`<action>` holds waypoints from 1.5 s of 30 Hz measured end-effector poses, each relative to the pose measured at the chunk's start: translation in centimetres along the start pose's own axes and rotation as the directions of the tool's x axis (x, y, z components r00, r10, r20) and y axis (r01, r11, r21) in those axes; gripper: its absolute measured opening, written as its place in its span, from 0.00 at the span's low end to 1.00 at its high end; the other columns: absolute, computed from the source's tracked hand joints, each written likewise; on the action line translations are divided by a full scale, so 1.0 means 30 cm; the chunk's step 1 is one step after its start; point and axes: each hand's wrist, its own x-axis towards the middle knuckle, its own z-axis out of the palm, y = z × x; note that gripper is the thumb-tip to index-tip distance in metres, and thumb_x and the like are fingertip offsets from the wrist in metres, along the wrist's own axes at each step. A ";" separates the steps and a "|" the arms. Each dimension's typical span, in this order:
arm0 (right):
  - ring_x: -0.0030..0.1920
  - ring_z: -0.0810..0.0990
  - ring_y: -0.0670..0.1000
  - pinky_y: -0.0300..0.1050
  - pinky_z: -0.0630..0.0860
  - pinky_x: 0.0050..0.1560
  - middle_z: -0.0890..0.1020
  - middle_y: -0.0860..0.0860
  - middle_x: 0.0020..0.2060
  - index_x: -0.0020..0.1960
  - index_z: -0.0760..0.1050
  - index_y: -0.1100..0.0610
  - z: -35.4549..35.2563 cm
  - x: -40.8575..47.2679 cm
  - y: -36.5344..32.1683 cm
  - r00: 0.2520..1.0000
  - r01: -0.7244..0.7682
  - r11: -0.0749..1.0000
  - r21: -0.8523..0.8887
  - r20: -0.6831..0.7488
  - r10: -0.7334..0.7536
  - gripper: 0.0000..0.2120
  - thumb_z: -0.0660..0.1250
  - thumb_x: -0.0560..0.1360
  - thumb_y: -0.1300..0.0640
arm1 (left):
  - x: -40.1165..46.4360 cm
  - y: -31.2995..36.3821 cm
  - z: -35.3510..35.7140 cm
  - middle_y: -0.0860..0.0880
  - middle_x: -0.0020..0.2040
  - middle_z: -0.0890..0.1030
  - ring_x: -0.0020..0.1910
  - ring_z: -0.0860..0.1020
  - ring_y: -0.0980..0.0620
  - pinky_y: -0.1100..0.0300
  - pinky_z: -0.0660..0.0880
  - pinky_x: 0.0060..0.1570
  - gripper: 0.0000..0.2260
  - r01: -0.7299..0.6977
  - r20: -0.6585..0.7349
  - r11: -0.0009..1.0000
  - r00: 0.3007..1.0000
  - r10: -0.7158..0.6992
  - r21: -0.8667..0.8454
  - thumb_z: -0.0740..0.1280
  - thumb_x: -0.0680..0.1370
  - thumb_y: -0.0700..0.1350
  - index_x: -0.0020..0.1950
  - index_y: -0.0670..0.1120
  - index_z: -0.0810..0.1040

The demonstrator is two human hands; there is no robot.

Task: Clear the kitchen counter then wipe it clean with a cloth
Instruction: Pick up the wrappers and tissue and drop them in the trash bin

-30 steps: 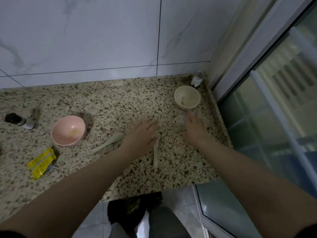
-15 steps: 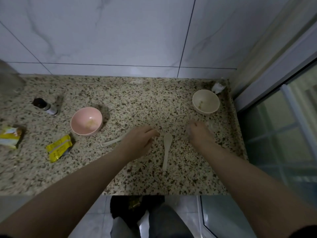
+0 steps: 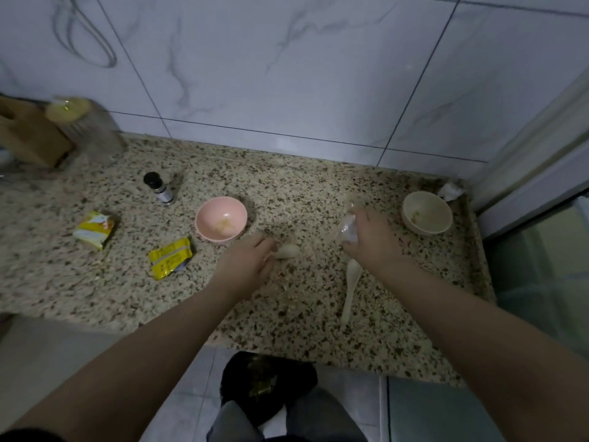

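Note:
On the speckled counter (image 3: 287, 193) my left hand (image 3: 247, 266) closes around a cream spoon (image 3: 287, 251), whose bowl end sticks out to the right of my fingers. My right hand (image 3: 373, 242) holds a crumpled clear plastic wrapper (image 3: 349, 229) lifted a little off the stone. A second cream spoon (image 3: 350, 290) lies loose just below that hand. A pink bowl (image 3: 221, 223) with food residue sits left of centre. A cream bowl (image 3: 427, 216) with residue stands at the right end.
Two yellow packets (image 3: 170, 261) (image 3: 94, 229) lie at the left, and a small dark-capped bottle (image 3: 159, 188) behind them. A knife block (image 3: 28, 135) and clear jar (image 3: 86, 129) stand at far left. A crumpled tissue (image 3: 449, 191) sits in the right corner. A black bin (image 3: 267, 384) stands below.
My right hand has lifted the clear wrapper off the counter. My left hand has moved left and closed on the spoon near the pink bowl. The view has shifted left.

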 end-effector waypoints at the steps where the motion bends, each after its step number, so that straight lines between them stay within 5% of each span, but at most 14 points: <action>1: 0.63 0.73 0.57 0.49 0.73 0.59 0.74 0.56 0.64 0.72 0.66 0.57 0.008 -0.003 -0.053 1.000 0.029 0.999 0.014 0.006 -0.029 0.32 0.72 0.71 0.51 | -0.030 -0.041 -0.016 0.47 0.47 0.77 0.41 0.78 0.43 0.55 0.71 0.33 0.07 0.073 -0.024 0.997 0.997 -0.073 0.027 0.66 0.76 0.46 0.52 0.46 0.77; 6: 0.64 0.72 0.54 0.48 0.72 0.61 0.74 0.53 0.65 0.70 0.68 0.55 0.101 -0.076 -0.300 0.981 0.191 0.980 -0.052 0.041 -0.189 0.30 0.72 0.72 0.48 | -0.162 -0.257 -0.084 0.42 0.49 0.76 0.46 0.77 0.38 0.50 0.73 0.36 0.13 0.453 -0.029 0.884 0.891 -0.453 0.115 0.67 0.76 0.47 0.57 0.43 0.75; 11: 0.63 0.71 0.57 0.51 0.73 0.59 0.72 0.55 0.63 0.67 0.70 0.58 0.238 -0.149 -0.495 0.945 0.304 0.945 -0.120 0.166 -0.283 0.28 0.71 0.71 0.46 | -0.284 -0.477 -0.102 0.44 0.67 0.73 0.64 0.74 0.42 0.47 0.73 0.59 0.27 0.508 0.113 0.823 0.829 -0.547 0.253 0.68 0.76 0.56 0.72 0.47 0.68; 15: 0.61 0.72 0.58 0.51 0.71 0.60 0.74 0.56 0.61 0.71 0.69 0.58 0.333 -0.183 -0.589 0.937 0.313 0.947 -0.075 0.188 -0.295 0.33 0.72 0.71 0.44 | -0.334 -0.578 -0.086 0.43 0.70 0.72 0.65 0.73 0.40 0.46 0.73 0.60 0.35 0.476 0.157 0.857 0.848 -0.507 0.197 0.69 0.74 0.60 0.75 0.46 0.66; 19: 0.57 0.75 0.60 0.50 0.73 0.54 0.77 0.58 0.57 0.73 0.69 0.58 0.364 -0.205 -0.642 0.969 0.215 0.975 0.051 0.110 -0.219 0.40 0.77 0.68 0.45 | -0.368 -0.639 -0.070 0.42 0.67 0.74 0.63 0.74 0.39 0.45 0.73 0.58 0.34 0.377 0.215 0.902 0.883 -0.418 0.209 0.70 0.72 0.60 0.74 0.46 0.66; 21: 0.61 0.75 0.61 0.51 0.73 0.59 0.76 0.59 0.62 0.75 0.66 0.59 0.356 -0.218 -0.643 0.994 0.077 0.993 0.094 0.073 -0.084 0.42 0.78 0.67 0.45 | -0.384 -0.648 -0.061 0.42 0.66 0.75 0.62 0.75 0.39 0.44 0.73 0.58 0.33 0.338 0.211 0.915 0.899 -0.383 0.218 0.70 0.72 0.59 0.72 0.47 0.67; 27: 0.72 0.65 0.60 0.58 0.67 0.69 0.64 0.57 0.74 0.81 0.43 0.53 0.373 -0.239 -0.656 0.901 -0.255 0.964 -0.075 0.343 0.265 0.56 0.70 0.67 0.30 | -0.380 -0.683 -0.061 0.40 0.60 0.77 0.57 0.76 0.36 0.42 0.75 0.55 0.27 0.244 0.201 0.939 0.934 -0.294 0.241 0.73 0.72 0.52 0.67 0.45 0.72; 34: 0.69 0.70 0.60 0.58 0.68 0.67 0.68 0.56 0.71 0.77 0.57 0.54 0.446 -0.262 -0.719 0.886 -0.383 0.909 -0.165 0.212 0.412 0.45 0.69 0.70 0.33 | -0.372 -0.704 -0.075 0.39 0.58 0.77 0.53 0.77 0.37 0.43 0.77 0.47 0.20 0.229 0.229 0.964 0.939 -0.255 0.136 0.68 0.76 0.44 0.66 0.40 0.72; 37: 0.63 0.74 0.59 0.51 0.73 0.60 0.68 0.57 0.68 0.72 0.65 0.55 0.454 -0.260 -0.721 0.848 -0.504 0.860 0.078 0.237 0.475 0.42 0.77 0.66 0.40 | -0.376 -0.702 -0.082 0.38 0.59 0.77 0.53 0.77 0.37 0.45 0.77 0.45 0.20 0.261 0.182 0.964 0.946 -0.267 0.058 0.67 0.77 0.42 0.68 0.39 0.71; 40: 0.58 0.74 0.56 0.42 0.69 0.50 0.69 0.56 0.63 0.66 0.71 0.57 0.452 -0.266 -0.715 0.843 -0.537 0.800 0.267 0.208 0.496 0.33 0.79 0.66 0.50 | -0.389 -0.689 -0.085 0.38 0.63 0.75 0.58 0.76 0.37 0.44 0.76 0.49 0.24 0.327 0.155 0.945 0.934 -0.322 -0.010 0.68 0.77 0.42 0.71 0.41 0.69; 45: 0.51 0.78 0.57 0.46 0.73 0.45 0.79 0.58 0.52 0.55 0.75 0.62 0.420 -0.320 -0.692 0.864 -0.502 0.772 0.391 0.183 0.469 0.15 0.73 0.73 0.56 | -0.426 -0.619 -0.100 0.40 0.59 0.76 0.55 0.76 0.39 0.50 0.73 0.45 0.24 0.450 0.138 0.878 0.892 -0.431 -0.165 0.72 0.73 0.42 0.67 0.42 0.70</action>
